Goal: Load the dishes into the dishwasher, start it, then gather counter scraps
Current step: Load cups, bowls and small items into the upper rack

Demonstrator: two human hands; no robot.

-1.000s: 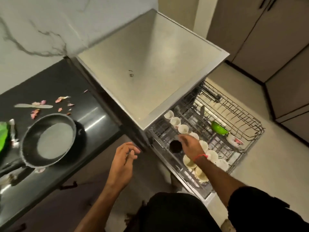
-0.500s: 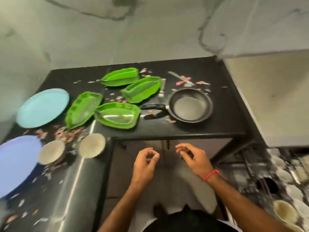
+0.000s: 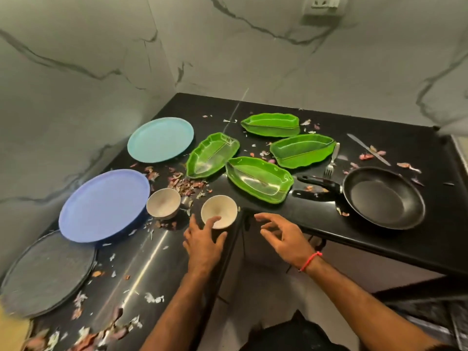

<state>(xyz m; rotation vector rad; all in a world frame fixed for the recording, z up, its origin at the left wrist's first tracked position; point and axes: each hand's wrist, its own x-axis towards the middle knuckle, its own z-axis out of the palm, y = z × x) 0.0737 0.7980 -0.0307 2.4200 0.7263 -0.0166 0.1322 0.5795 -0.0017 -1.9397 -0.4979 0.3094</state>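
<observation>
Head view:

- The left hand [image 3: 202,243] is spread, fingers loosely curved, and reaches over the near rim of the nearer cream cup [image 3: 219,211]. Fingertips overlap the rim and the thumb lies at the cup's near right side. Whether the grasp has closed cannot be told; the cup looks not yet lifted.
- That cup stands upright, mouth up, just ahead of the left hand, right at the inner corner edge of the black counter [image 3: 278,110]. Being round, it has no long axis to line up with.
- The right hand [image 3: 281,236] hangs to the right of the cup, off the counter edge, fingers loosely curved toward the cup, holding nothing. It is near but apart from the cup; the left hand is plainly the closer one.
- A second cream cup [image 3: 163,206] sits ahead and left of the left hand, just beside the blue plate [image 3: 103,206].
- Four green leaf-shaped trays [image 3: 258,178] lie farther ahead and right of both hands, long axes slanting across the counter; the frying pan [image 3: 383,196] lies well right of the right hand, handle pointing back toward it.
- Judgement: the coming move is a lift of the nearer cup by the left hand. Being so close to the edge, it could tip off under a sideways nudge.
</observation>
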